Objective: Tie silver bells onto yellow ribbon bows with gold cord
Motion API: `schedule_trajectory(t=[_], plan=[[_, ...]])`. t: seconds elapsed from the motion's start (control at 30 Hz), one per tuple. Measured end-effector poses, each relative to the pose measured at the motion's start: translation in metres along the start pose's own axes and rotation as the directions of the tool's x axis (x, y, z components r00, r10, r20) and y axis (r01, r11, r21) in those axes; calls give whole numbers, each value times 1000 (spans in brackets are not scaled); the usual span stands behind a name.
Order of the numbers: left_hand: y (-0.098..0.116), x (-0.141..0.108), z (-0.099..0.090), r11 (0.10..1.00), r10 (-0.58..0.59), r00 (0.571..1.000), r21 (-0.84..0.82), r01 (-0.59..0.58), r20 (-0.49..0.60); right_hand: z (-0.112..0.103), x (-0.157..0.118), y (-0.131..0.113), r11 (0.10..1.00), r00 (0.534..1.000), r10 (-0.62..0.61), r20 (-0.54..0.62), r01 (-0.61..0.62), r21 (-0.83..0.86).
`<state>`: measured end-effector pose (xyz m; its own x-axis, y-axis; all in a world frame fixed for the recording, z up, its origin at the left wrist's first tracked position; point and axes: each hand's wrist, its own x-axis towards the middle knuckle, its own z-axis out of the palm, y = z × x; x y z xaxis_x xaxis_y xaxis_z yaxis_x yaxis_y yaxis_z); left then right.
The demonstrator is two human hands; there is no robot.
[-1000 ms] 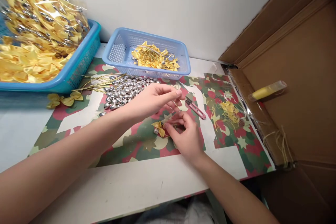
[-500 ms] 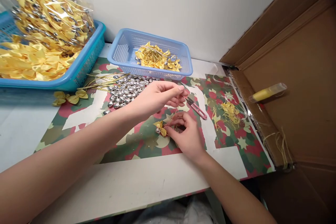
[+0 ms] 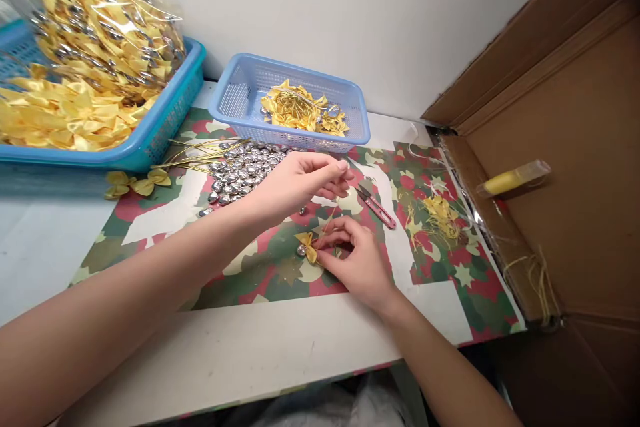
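Note:
Between the thumb and fingers of my right hand (image 3: 356, 259) is a yellow ribbon bow (image 3: 309, 247) with a small silver bell (image 3: 301, 250) at its left side, low over the patterned paper. A thin gold cord (image 3: 331, 215) runs up from the bow toward my left hand (image 3: 313, 180). My left hand is closed in a pinch above and beyond the bow, seemingly on that cord; the cord's far end is too fine to make out. Behind my left wrist lies a pile of silver bells (image 3: 245, 170), partly hidden. Pink thread snips (image 3: 377, 209) rest to the right of my hands.
A blue basket (image 3: 227, 103) at the back holds yellow bows with cords. Farther left, a larger blue basket (image 3: 170, 103) holds yellow ribbon pieces and a clear bag (image 3: 115, 27) of belled bows. Yellow scraps (image 3: 443, 217) lie right, beside a cardboard wall (image 3: 560, 100).
The bow and bell have turned slightly and sit a little lower in my right hand. Both hands stay nearly in place; the view has shifted slightly.

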<state>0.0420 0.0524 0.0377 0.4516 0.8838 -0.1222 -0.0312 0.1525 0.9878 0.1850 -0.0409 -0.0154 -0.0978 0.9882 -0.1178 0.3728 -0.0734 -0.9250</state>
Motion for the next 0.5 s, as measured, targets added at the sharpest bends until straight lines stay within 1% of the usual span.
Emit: schedule_trajectory(t=[0.23,0.4,0.5], plan=[[1,-4,-4,998,-2,1000,-62,3,10,-3,-1,-1,1000,1000,-7,-2,7,-12],[3,-6,-3,997,4,999,-72,-1,33,-1,-1,0,1000,999,-12,-39,11,-16],[3,-5,-2,998,-1,999,-66,3,36,1,0,1,1000,999,-4,-39,3,-12]])
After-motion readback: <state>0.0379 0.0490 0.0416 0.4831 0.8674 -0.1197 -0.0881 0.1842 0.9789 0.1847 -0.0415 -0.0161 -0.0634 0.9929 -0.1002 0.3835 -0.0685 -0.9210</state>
